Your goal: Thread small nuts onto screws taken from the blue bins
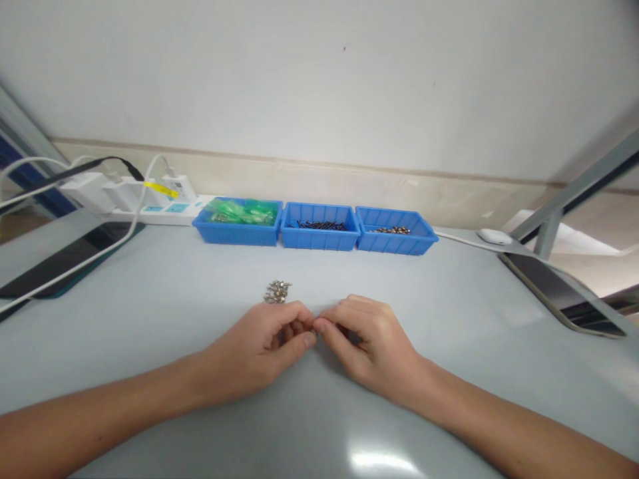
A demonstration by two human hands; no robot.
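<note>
My left hand and my right hand meet fingertip to fingertip low over the grey table. Both are closed in a pinch. A tiny bit of something shows between the fingertips, mostly covered by them, and I cannot make out its kind. Just beyond my left hand lies a small heap of shiny metal screw-like pieces, partly hidden by its knuckles.
Three blue bins stand in a row near the wall: the left bin holds green plastic bags, the middle bin dark screws, the right bin small metal parts. A power strip, cables, a dark tablet and a phone flank them.
</note>
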